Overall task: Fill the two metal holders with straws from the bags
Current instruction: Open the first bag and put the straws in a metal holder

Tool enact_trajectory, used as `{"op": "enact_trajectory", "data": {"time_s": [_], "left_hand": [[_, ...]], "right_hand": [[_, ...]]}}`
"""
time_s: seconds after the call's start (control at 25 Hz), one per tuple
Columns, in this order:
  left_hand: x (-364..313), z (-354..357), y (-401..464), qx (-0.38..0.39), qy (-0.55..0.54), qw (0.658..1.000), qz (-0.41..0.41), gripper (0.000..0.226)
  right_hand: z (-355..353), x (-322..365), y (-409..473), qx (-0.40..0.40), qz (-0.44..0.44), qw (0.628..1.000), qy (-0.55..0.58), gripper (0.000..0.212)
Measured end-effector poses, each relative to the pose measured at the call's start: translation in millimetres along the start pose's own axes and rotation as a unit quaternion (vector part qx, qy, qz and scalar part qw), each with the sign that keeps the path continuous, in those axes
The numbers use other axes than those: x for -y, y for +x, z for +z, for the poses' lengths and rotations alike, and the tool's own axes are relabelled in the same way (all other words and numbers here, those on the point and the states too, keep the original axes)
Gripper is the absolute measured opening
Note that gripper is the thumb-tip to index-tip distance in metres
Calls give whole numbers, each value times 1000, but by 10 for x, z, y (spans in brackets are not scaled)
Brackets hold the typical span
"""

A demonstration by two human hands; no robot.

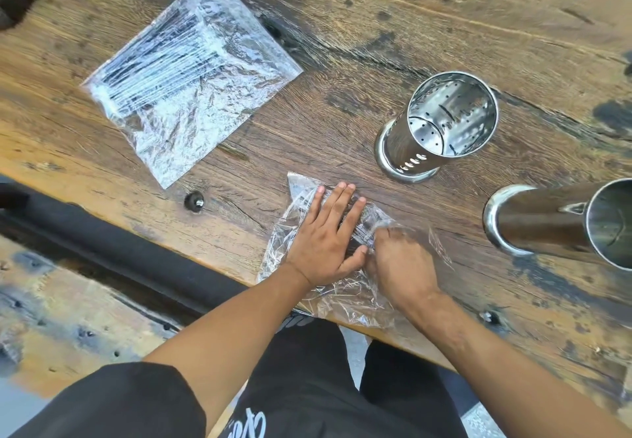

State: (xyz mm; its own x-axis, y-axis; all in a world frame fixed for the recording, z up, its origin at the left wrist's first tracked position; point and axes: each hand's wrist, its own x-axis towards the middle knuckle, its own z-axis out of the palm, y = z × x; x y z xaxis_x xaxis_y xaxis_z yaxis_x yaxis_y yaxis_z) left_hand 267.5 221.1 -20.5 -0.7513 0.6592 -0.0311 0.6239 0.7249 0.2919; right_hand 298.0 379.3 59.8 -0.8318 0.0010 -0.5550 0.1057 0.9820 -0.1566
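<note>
Two bags on the counter (pixel 342 123): near bag (pixel 345 295) under our hands at the near edge, far bag (pixel 191 75) unopened at far left. Left hand (pixel 328 239) pressed flat, fingers spread; right hand (pixel 398 259) blurred, its grip seemingly pinching film. We judge the straws light and stiff, the film slippery; better gripped as a bundle at mid-length. Both holders (pixel 441 126) stand empty, right.

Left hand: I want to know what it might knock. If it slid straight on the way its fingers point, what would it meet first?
The left hand lies flat on the near bag, fingers pointing up-right. Past the bag's edge comes bare table; it probably passes left of the perforated holder.
</note>
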Motion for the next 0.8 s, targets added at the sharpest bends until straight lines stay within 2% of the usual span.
{"op": "enact_trajectory", "data": {"time_s": [0.12, 0.2, 0.24, 0.28, 0.4, 0.52, 0.68, 0.76, 0.8], "left_hand": [[-8, -18, 9, 11, 7, 1000, -6, 79], [-22, -30, 10, 27, 14, 999, -14, 79], [-30, -39, 13, 38, 15, 999, -15, 79], [-36, -45, 17, 50, 14, 999, -13, 79], [-53, -54, 36, 88, 18, 996, -12, 79], [-56, -67, 34, 123, 40, 991, -23, 81], [-42, -71, 48, 143, 47, 988, -29, 84], [-45, -92, 39, 150, 44, 987, -25, 86], [-43, -113, 35, 155, 38, 987, -20, 85]], "right_hand": [[56, -149, 8, 2, -1, 999, 48, 34], [80, -258, -58, 33, 11, 999, 31, 42], [106, -341, -105, 31, 11, 999, 2, 47], [133, -423, -140, 21, 24, 999, 23, 46], [162, -556, -236, 129, 47, 981, 134, 17], [222, -700, -371, 162, 87, 973, 138, 15], [206, -899, -622, 153, 107, 977, 100, 22], [170, -961, -689, 147, 97, 979, 106, 40], [163, -981, -700, 141, 101, 979, 108, 43]]}}
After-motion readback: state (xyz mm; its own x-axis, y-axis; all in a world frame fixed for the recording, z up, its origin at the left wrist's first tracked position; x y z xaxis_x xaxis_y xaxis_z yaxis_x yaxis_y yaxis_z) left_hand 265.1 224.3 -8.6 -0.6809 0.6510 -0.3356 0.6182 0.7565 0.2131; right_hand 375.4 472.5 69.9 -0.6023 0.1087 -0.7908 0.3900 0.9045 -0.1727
